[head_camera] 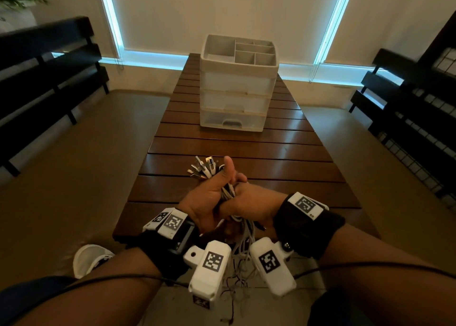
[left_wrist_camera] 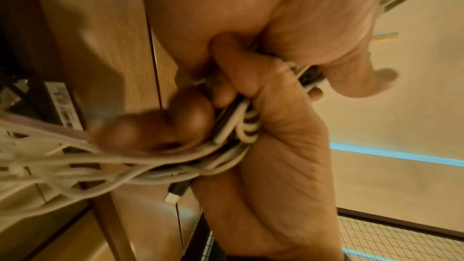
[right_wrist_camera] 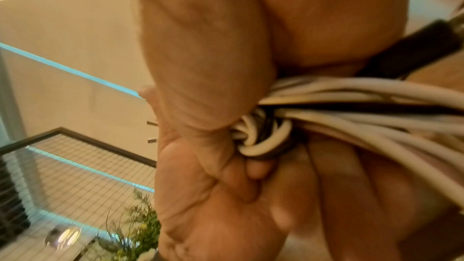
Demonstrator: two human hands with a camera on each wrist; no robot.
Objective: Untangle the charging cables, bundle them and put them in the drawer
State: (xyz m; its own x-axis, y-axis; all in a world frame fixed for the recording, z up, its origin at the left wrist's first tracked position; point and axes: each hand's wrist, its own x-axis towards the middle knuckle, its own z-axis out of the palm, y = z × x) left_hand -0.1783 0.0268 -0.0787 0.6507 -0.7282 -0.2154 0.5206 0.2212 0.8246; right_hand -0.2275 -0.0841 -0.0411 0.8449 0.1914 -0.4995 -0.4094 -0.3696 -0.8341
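- Cables (head_camera: 228,194) sit gathered in one bunch above the near end of the surface (head_camera: 283,153), clamped between both hands; the plug ends (head_camera: 202,167) fan out beyond the left thumb, and the loose lengths hang down past the wrists toward the floor.
- Wrapped turns of white cable (right_wrist_camera: 261,138) cross the bunch near its middle in the right wrist view, so my reading is that the bundling step is in hand: untangling looks finished, stowing has not begun.
- Left hand (head_camera: 209,197) has its fingers curled tight around the bunch just below the plugs, thumb raised alongside them.
- Right hand (head_camera: 249,202) closes on the same bunch just beside the left, touching it; its fingers (left_wrist_camera: 191,118) pinch the strands at the wrap, though blur hides exactly which strand they grip.
- Next move, as I judge it, calls for securing the wrap so it cannot slip, then taking up the hanging lengths before anything travels.
- Drawer unit (head_camera: 238,83) stands well apart, further along the surface, with all three drawers closed; one hand must let go of the bunch to pull the bottom drawer handle (head_camera: 232,123) or another, while the other keeps the bundle tight.
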